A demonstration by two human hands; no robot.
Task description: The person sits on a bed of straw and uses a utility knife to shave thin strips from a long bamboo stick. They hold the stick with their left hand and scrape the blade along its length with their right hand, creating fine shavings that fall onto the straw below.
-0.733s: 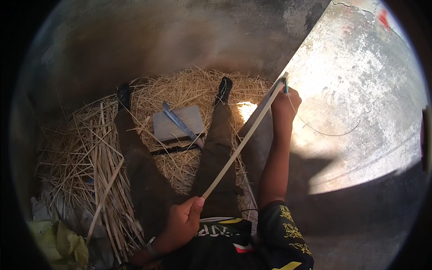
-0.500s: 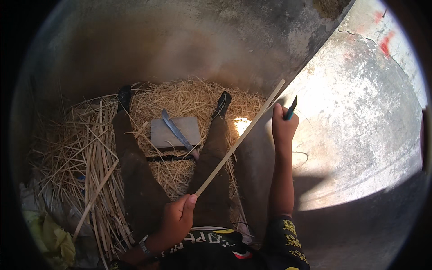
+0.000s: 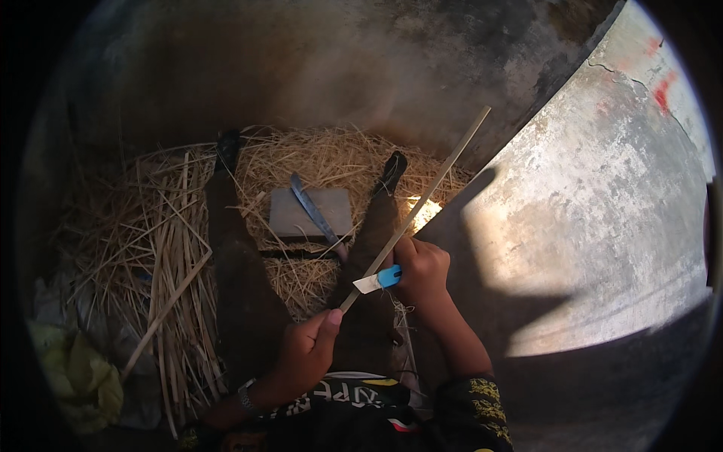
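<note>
A long, pale, thin strip that looks like split bamboo [image 3: 452, 160] slants up and to the right from my lap. Its lower end is pinched in my left hand [image 3: 310, 345], thumb along the strip. My right hand [image 3: 423, 273] is closed around a utility knife [image 3: 389, 276] with a blue handle. The short, wide blade lies across the strip, a little above my left thumb. Whether the edge bites into the strip I cannot tell. The right fingers are partly hidden behind the strip and the back of the hand.
Between my outstretched legs, a curved machete [image 3: 315, 209] rests on a grey block [image 3: 331, 207]. Thin shavings [image 3: 316, 158] cover the floor around it. Many cut strips [image 3: 172, 279] are piled left of my legs, near a yellowish sack [image 3: 83, 384]. Concrete walls [image 3: 572, 226] rise ahead and at right.
My right hand has come down and left with the utility knife, from beside the strip's far end to just above my left hand. The left hand keeps its hold.
</note>
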